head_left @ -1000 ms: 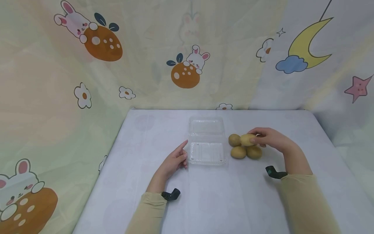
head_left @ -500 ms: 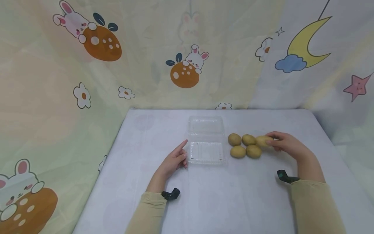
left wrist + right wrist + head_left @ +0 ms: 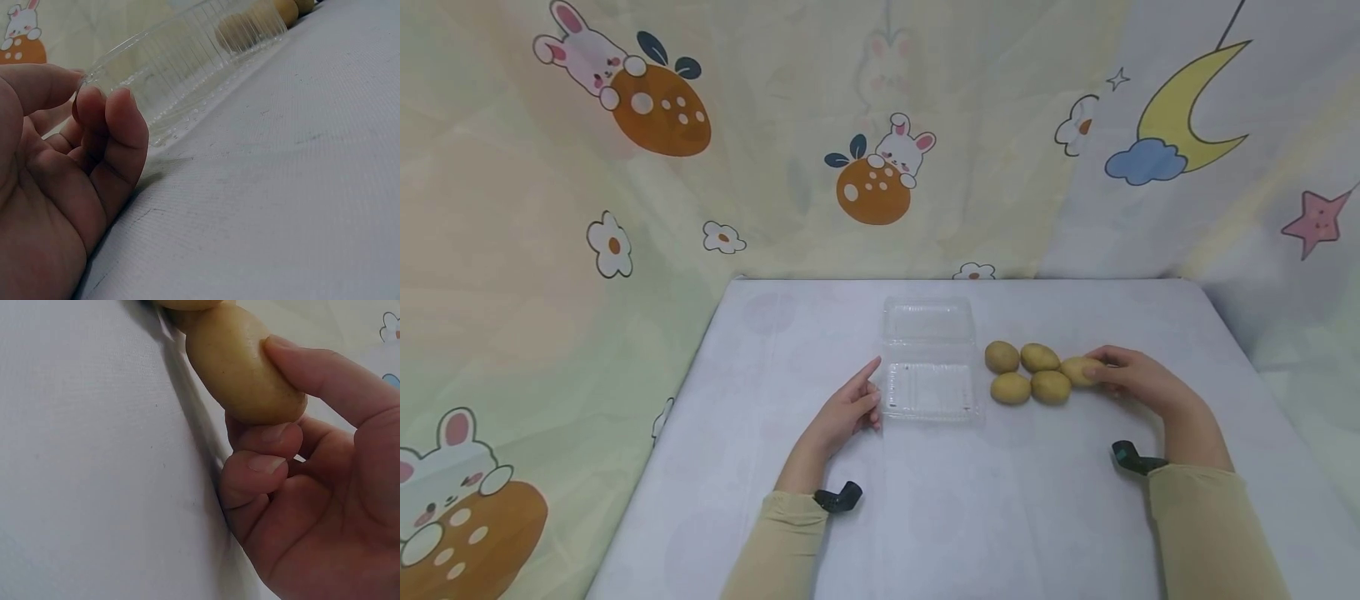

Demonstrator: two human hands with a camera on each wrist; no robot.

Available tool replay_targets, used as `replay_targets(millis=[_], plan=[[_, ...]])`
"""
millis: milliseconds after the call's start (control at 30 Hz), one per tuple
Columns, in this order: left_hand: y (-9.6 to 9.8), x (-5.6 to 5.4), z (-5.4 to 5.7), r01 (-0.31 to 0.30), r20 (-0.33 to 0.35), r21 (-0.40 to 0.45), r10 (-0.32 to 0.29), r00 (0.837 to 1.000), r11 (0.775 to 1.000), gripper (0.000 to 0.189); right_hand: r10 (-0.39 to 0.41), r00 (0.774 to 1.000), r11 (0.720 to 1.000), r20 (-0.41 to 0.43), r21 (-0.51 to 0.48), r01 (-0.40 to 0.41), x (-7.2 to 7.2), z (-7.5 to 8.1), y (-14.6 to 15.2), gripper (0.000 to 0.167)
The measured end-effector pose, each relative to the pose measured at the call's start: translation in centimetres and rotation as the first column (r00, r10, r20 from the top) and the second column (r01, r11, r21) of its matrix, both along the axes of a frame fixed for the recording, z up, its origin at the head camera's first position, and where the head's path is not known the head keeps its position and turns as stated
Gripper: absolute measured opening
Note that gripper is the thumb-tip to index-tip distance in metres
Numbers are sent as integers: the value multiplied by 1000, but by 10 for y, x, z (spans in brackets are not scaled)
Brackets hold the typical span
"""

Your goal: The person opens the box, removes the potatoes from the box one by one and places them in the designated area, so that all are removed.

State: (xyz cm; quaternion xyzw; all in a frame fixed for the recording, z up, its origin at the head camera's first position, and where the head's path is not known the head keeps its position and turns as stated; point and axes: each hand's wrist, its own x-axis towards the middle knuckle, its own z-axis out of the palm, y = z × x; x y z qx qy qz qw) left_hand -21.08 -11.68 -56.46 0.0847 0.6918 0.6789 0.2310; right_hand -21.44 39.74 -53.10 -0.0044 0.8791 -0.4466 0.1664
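My right hand (image 3: 1138,379) pinches a smooth yellow-brown potato (image 3: 1081,371) between thumb and fingertips, low over the table. In the right wrist view this potato (image 3: 240,369) overlaps another at its upper end. Several more potatoes (image 3: 1051,387) lie in two short rows just left of it. A clear plastic clamshell container (image 3: 929,392) lies with its lid (image 3: 928,320) folded back, left of the potatoes. My left hand (image 3: 842,412) holds the container's left edge; in the left wrist view its thumb and curled fingers (image 3: 128,119) meet at the rim (image 3: 87,78).
A white cloth covers the table (image 3: 970,517). Behind and beside it hangs a patterned curtain (image 3: 775,150) with rabbits, flowers and a moon. A small black camera sits on each wrist, the left one (image 3: 841,497) and the right one (image 3: 1131,458).
My right hand has carried its potato rightward and lowered it beside the others, uncovering the back-row potato. My left hand stays at the container's edge.
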Motion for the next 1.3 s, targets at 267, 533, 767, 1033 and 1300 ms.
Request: replay_targets(millis=[267, 533, 767, 1033, 1300], plan=[[0, 1, 0, 1, 12, 0, -1, 1000, 1000, 61, 10, 999, 1000, 36, -25, -9, 0, -6, 2, 48], [-1, 2, 1, -3, 11, -11, 3, 1000, 1000, 61, 8, 999, 999, 54, -42, -6, 0, -6, -1, 50], [-2, 2, 0, 1, -8, -16, -1, 1000, 1000, 61, 39, 999, 998, 20, -50, -38, 0, -7, -4, 46], [-1, 3, 2, -6, 12, -6, 6, 1000, 1000, 61, 16, 999, 1000, 51, 6, -17, 0, -6, -7, 54], [0, 4, 1, -15, 20, 6, 15, 1000, 1000, 59, -7, 999, 994, 45, 112, 1, 5, 3, -12, 61]])
